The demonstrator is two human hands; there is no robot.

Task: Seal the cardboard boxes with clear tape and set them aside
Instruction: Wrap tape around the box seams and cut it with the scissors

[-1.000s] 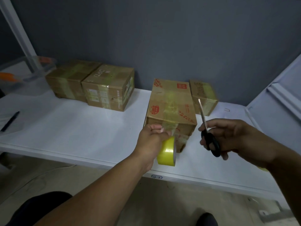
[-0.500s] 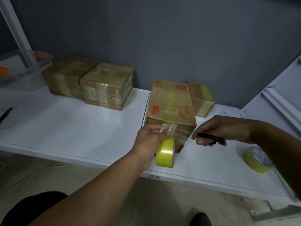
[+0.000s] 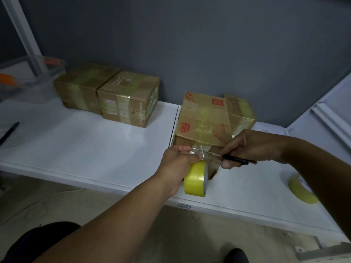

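Cutting the tape is the step in hand: the left hand [image 3: 178, 160] grips the yellow tape roll [image 3: 195, 179] and pulls a clear strip [image 3: 201, 154] taut off the near face of the box [image 3: 203, 120], while the right hand [image 3: 254, 147] is clamped on the black-handled scissors [image 3: 235, 160], blades reaching left into the strip. The box sits at the middle of the white table [image 3: 95, 149], a band of tape running over its top toward the near edge.

What could go wrong, as I judge it: if the left hand lets the strip go slack, the tape may fold on itself or stick to the blades, and the cut would tear raggedly. The blade tips lie very near the left fingers, so a hurried snip risks a nick. A pull too hard could drag the box toward the near table edge, which is close beneath the roll.

A smaller box [image 3: 239, 111] touches the far right side of this one; two taped boxes [image 3: 114, 99] stand far left, with open tabletop between them for setting it aside. A second roll [image 3: 302, 188] lies near right, partly behind the right forearm.
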